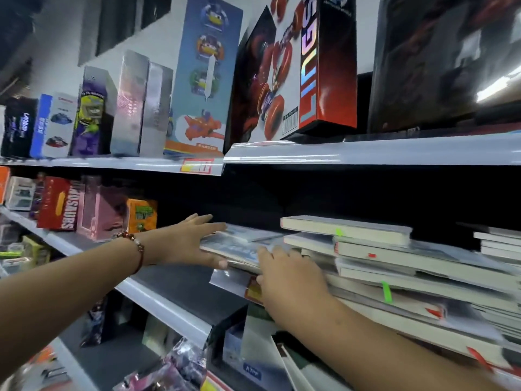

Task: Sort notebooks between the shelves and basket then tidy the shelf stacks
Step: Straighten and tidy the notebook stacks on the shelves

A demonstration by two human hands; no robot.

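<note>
A low stack of pale blue notebooks (242, 244) lies on the middle shelf (174, 289). My left hand (189, 241) presses flat against the stack's left edge, fingers straight, thumb under the front corner. My right hand (287, 280) rests on the stack's front right part with its fingers laid over the top cover. To the right, an uneven pile of thicker white-edged notebooks (394, 263) with green and red tabs leans in steps toward the shelf front. No basket is in view.
Toy boxes (62, 204) stand on the middle shelf to the left. Tall toy boxes (197, 80) fill the upper shelf. A further notebook stack (496, 244) sits far right. The lower shelf (180, 359) holds packaged goods.
</note>
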